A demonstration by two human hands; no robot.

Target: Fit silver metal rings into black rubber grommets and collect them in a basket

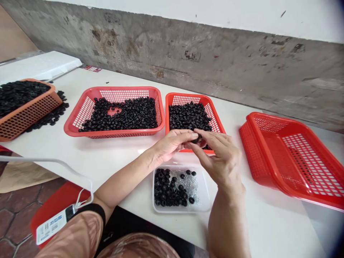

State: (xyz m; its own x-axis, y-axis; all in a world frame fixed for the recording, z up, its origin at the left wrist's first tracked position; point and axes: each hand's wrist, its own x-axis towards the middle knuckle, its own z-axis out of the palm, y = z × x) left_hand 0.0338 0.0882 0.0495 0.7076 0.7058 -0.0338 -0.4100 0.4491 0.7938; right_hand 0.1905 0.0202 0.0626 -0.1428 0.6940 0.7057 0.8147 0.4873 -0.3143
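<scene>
Over the front edge of the middle red basket (191, 149), my left hand (174, 143) pinches a small round black part (196, 139) between thumb and fingers. From the other side, my right hand (221, 154) also has its thumb and fingertips closed on that part. Fingers cover most of it, so its exact shape is hard to see. Below my hands stands a clear plastic tub (202, 204). Black ring-like parts (169, 191) fill its left side, and many tiny clear beads (192, 184) lie spread on its right.
Black rings half fill a wide red basket (72, 130) on the left. An orange basket (34, 113), heaped with black pieces, sits farther left, with loose pieces (51, 116) beside it. Stacked red baskets (258, 157) stand at right. A concrete wall (172, 53) bounds the white table (129, 150).
</scene>
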